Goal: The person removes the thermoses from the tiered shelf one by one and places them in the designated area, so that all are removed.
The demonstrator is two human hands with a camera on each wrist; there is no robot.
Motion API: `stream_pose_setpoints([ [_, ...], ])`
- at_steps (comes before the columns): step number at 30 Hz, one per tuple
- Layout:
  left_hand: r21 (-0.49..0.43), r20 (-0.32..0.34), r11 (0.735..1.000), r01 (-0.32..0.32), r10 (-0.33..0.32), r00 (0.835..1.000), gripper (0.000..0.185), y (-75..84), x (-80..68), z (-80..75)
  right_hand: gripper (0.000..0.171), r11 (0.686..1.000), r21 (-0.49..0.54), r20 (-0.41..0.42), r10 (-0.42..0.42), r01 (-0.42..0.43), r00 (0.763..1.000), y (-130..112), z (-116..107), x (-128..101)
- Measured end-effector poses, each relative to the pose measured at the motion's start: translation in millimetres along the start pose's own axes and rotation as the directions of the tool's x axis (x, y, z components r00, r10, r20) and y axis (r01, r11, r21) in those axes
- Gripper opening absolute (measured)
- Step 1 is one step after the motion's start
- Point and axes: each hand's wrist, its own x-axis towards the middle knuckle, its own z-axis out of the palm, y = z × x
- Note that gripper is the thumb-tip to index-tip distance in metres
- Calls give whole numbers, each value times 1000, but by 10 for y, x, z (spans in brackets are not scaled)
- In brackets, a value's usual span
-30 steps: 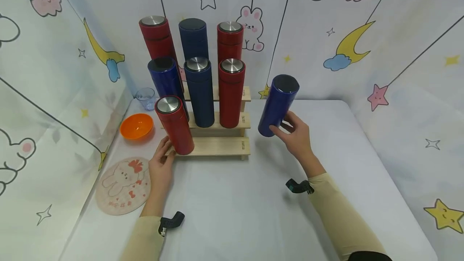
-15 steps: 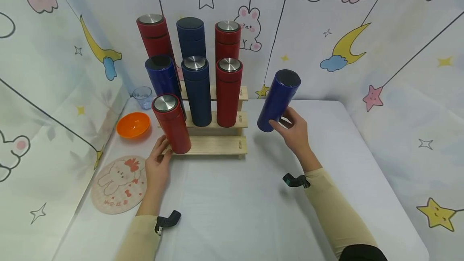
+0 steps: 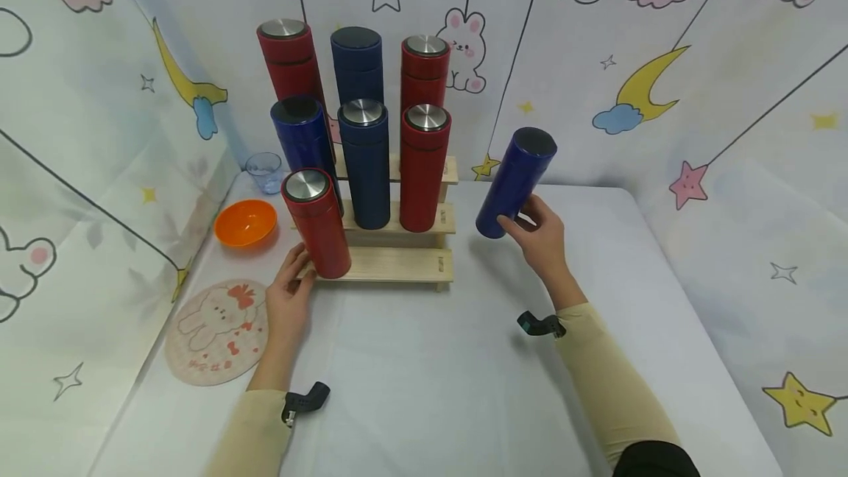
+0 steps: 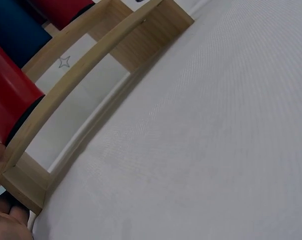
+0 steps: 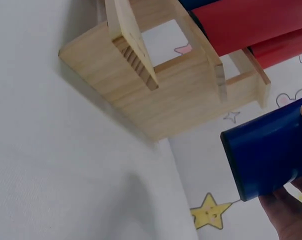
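Note:
In the head view my right hand (image 3: pixel 545 241) grips a shiny blue thermos (image 3: pixel 515 186) near its base. Held above the table, the thermos leans with its dark top to the right, apart from the wooden rack (image 3: pixel 404 263). The right wrist view shows its lower end (image 5: pixel 266 155) and part of the hand (image 5: pixel 286 215). At the rack's lower left end, my left hand (image 3: pixel 288 308) holds the shelf end beside a red thermos (image 3: pixel 319 230) with a steel lid. Its fingers show only partly in the left wrist view, around the rack's end (image 4: pixel 26 185).
Several red and blue thermoses, including a navy one (image 3: pixel 367 168), stand on the rack's upper tiers. Left of it are a clear cup (image 3: pixel 265 174), an orange bowl (image 3: pixel 245 223) and a round rabbit mat (image 3: pixel 215 333). Printed cloth walls (image 3: pixel 583 43) enclose the white table (image 3: pixel 424 381).
The blue thermos in my right hand has risen slightly and leans further right. My left hand stays at the rack's left end. The head view has shifted a little.

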Motion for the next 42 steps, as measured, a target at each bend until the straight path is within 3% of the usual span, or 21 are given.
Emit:
stream_pose_setpoints([
  [6, -1, 7, 1000, -13, 13, 1000, 40, 3, -3, -7, 60, 1000, -11, 10, 16, -16, 1000, 41, 30, 18],
  [15, -2, 12, 1000, -5, 5, 1000, 40, 34, -9, 16, 59, 1000, -13, 17, 7, -7, 1000, -159, 81, 29],
  [27, 27, 10, 999, -23, 23, 1000, 40, -2, -16, 1, 60, 998, -12, -4, 58, -59, 998, 325, 146, 162],
  [42, 20, 9, 1000, -18, 18, 1000, 40, -11, -15, -3, 62, 998, -25, 30, 65, -64, 997, 503, 235, 236],
])
